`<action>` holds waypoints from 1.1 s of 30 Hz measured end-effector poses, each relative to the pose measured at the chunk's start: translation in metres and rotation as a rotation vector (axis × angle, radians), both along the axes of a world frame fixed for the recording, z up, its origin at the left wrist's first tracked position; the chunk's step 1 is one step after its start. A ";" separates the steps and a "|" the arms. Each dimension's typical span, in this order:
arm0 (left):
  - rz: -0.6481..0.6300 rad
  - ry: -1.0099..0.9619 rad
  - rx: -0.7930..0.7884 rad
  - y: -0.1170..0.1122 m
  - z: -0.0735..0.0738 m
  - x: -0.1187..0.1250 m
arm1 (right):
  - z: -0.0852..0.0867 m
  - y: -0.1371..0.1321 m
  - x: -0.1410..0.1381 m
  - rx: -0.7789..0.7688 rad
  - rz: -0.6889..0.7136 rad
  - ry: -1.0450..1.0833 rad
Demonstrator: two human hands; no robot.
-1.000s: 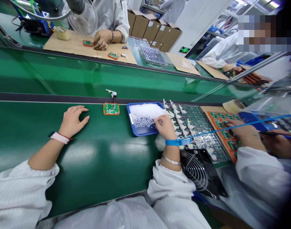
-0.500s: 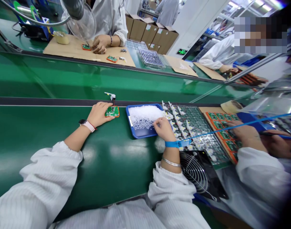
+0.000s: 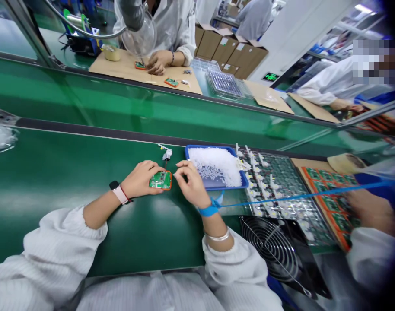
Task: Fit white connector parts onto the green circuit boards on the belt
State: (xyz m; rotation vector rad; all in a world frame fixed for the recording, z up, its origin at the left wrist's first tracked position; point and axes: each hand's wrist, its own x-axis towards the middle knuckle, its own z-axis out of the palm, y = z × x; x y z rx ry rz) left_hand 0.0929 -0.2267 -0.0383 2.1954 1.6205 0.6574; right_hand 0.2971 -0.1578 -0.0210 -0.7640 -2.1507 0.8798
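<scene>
My left hand (image 3: 139, 178) is wrapped round the left side of a small green circuit board in an orange frame (image 3: 160, 180) on the green table. A thin wire runs from the board to a small white part (image 3: 167, 152) behind it. My right hand (image 3: 191, 183) hovers just right of the board with thumb and forefinger pinched together; what they hold is too small to make out. A blue wrist strap (image 3: 208, 210) with a blue cord is on that wrist. A blue tray (image 3: 222, 184) of small clear white pieces stands just right of my right hand.
Right of the blue tray lies a clear tray of boards with white parts (image 3: 278, 190), then orange-framed boards (image 3: 330, 194) under a neighbour's hand (image 3: 369, 207). A black fan (image 3: 275, 246) sits at the near edge. Across the conveyor a person (image 3: 161, 60) works on cardboard.
My left hand has drawn the circuit board nearer to me. My right hand has left the blue tray and come over to the board, fingers pinched. The view has shifted.
</scene>
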 end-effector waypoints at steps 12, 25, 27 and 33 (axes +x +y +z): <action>0.147 -0.357 -0.049 0.010 0.000 0.010 | -0.029 -0.008 -0.027 -0.093 0.054 -0.022; 0.127 -0.345 -0.089 0.006 0.009 0.011 | -0.026 -0.012 -0.025 -0.135 0.086 -0.053; 0.128 -0.321 -0.089 0.003 0.009 0.012 | -0.026 -0.014 -0.025 -0.124 0.092 -0.057; 0.155 -0.303 -0.123 0.005 0.008 0.011 | -0.031 -0.012 -0.027 -0.147 0.068 -0.074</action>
